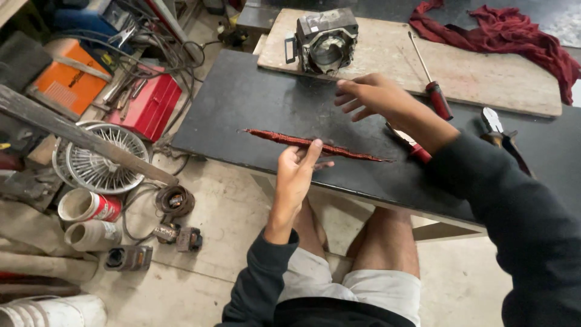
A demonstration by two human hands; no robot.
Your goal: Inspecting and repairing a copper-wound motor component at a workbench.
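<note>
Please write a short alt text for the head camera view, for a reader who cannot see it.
A seated person's left hand pinches a long, flattened reddish copper wire coil lying on a black table, while the right hand hovers open above it. A grey motor housing and a red-handled screwdriver rest on a wooden board behind.

Dark long sleeves, light grey shorts, bare knees.

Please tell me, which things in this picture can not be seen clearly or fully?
- Pliers, head view: the handles go behind the right sleeve.
- Small red screwdriver: its middle is hidden under the right hand and wrist.
- Left hand on the copper coil: the fingertips' grip is hidden behind the fingers.
- Red cloth: cut off by the right edge.
</note>
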